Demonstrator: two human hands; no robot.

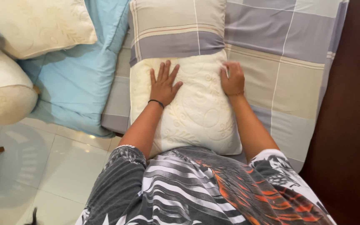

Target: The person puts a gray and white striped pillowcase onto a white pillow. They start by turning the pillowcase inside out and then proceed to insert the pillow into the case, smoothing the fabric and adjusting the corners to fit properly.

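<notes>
Looking down from the head camera at a bed (296, 83) spread with a checked sheet of grey, beige and lilac squares, standing on a glossy white tiled floor (42, 166), with a dark brown wooden surface (351, 137) running along the right edge.

Lying lengthwise on the sheet, right in front of the torso: one cream pillow (196, 112) with an embossed swirl pattern, sitting partway inside a pillowcase (176, 29) of the same checked fabric. Covering only the far end of the pillow, the case; showing bare from its open edge down to the near end, the cream quilting.

Pressing flat on the bare pillow just below the case's edge, the left hand (163, 85), fingers spread and palm down, gripping nothing, wearing a thin dark band at the wrist. Resting on the pillow's right edge near the case's opening, the right hand (232, 79), fingers curled at the seam; impossible to tell whether pinching fabric or only pressing, being somewhat blurred.

Counting bedding: three cream pillows in all — the one under the hands, a second bare pillow (38, 25) lying at the upper left, and a rounded third (3, 93) bulging at the left edge. Spreading between those two and the checked sheet, one light blue blanket (76, 79), hanging over the bed's side towards the floor.
</notes>
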